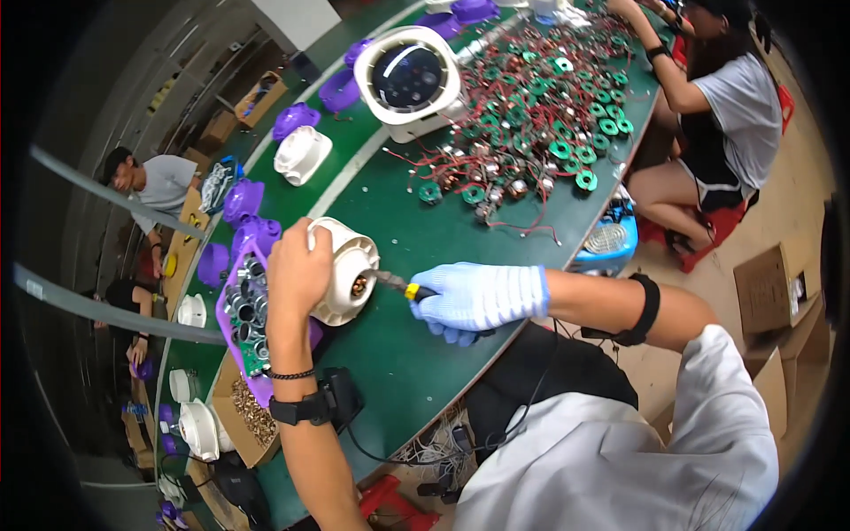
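My bare left hand [299, 265] grips the rim of a round white plastic housing [356, 252], tilted on its side on the green table. The housing's raised centre has a hole where copper-coloured metal shows. My right hand [482, 296], in a pale blue and white glove, is closed around pliers [390, 280] with black and yellow handles. Their jaws point left and reach the edge of that hole; whether they pinch anything there I cannot tell. Beside my left wrist lies a purple tray [257, 387] with silver cylindrical parts and green circuit boards.
A heap of small motors with green discs and red wires [531, 115] covers the far right. A white device with a round dark face [407, 75] stands beyond, near another white housing [303, 155]. A cardboard box [266, 456] holds small brass-coloured pieces. Co-workers sit at both sides.
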A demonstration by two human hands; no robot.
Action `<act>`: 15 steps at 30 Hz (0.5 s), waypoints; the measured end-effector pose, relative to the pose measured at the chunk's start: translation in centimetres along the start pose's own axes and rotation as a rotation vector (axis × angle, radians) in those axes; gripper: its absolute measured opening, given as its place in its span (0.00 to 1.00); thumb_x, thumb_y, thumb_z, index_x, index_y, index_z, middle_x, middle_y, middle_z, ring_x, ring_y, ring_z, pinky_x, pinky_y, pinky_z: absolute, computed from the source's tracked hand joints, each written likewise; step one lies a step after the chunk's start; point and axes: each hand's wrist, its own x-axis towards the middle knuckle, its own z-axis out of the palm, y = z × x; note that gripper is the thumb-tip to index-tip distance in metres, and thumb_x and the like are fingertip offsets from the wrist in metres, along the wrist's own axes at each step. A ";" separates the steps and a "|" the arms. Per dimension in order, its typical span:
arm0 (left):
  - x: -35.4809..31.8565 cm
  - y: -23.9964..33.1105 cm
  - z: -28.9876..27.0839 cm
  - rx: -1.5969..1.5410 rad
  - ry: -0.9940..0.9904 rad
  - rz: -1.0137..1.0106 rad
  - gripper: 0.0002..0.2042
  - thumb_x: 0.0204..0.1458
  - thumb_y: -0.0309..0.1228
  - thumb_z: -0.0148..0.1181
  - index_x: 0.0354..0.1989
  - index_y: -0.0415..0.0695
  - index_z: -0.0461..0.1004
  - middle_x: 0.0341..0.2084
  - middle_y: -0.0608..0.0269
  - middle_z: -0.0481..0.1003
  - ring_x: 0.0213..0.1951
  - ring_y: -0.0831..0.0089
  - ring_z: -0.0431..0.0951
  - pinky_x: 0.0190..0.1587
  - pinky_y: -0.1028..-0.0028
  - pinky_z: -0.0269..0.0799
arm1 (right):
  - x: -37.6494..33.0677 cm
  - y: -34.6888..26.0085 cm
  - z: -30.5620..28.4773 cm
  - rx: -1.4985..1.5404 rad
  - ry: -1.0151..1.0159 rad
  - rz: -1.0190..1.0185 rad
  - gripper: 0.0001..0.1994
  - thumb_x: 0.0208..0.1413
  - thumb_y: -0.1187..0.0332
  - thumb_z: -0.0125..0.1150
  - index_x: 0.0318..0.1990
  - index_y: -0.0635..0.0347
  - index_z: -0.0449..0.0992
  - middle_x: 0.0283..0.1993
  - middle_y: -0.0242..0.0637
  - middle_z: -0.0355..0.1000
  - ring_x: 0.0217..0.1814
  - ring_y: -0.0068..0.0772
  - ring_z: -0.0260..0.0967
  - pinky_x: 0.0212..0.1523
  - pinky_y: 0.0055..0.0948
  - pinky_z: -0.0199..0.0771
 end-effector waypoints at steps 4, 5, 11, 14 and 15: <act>-0.4 0.8 0.2 0.014 0.023 -0.051 0.25 0.59 0.43 0.47 0.52 0.32 0.76 0.45 0.31 0.77 0.51 0.36 0.76 0.56 0.53 0.69 | 2.3 1.2 0.5 0.223 -0.153 0.056 0.12 0.63 0.62 0.49 0.40 0.63 0.72 0.31 0.36 0.72 0.27 0.30 0.74 0.26 0.34 0.83; -0.4 0.5 0.3 0.017 0.036 -0.040 0.25 0.59 0.42 0.47 0.52 0.31 0.76 0.45 0.30 0.77 0.51 0.36 0.76 0.56 0.53 0.69 | 2.7 1.4 0.6 0.229 -0.155 0.062 0.12 0.63 0.62 0.49 0.40 0.63 0.72 0.31 0.36 0.72 0.27 0.30 0.74 0.26 0.34 0.83; -0.5 0.8 0.1 0.016 -0.018 -0.067 0.25 0.59 0.42 0.47 0.51 0.30 0.76 0.43 0.30 0.77 0.50 0.36 0.76 0.55 0.52 0.68 | 4.0 2.2 0.4 0.413 -0.205 0.095 0.12 0.65 0.63 0.48 0.40 0.63 0.72 0.31 0.37 0.73 0.28 0.33 0.75 0.27 0.37 0.84; -0.9 1.4 0.1 0.014 0.037 -0.028 0.25 0.59 0.42 0.46 0.50 0.30 0.76 0.42 0.29 0.76 0.49 0.35 0.76 0.54 0.51 0.68 | 4.5 1.8 0.3 0.314 -0.175 0.071 0.12 0.65 0.63 0.48 0.39 0.63 0.73 0.30 0.37 0.73 0.28 0.32 0.75 0.27 0.37 0.83; -0.8 1.4 0.2 0.016 0.043 -0.017 0.24 0.59 0.42 0.46 0.49 0.30 0.76 0.42 0.29 0.76 0.49 0.35 0.76 0.54 0.51 0.68 | 4.4 1.9 0.1 0.300 -0.192 0.052 0.13 0.64 0.62 0.49 0.38 0.63 0.73 0.30 0.38 0.73 0.27 0.32 0.74 0.26 0.36 0.82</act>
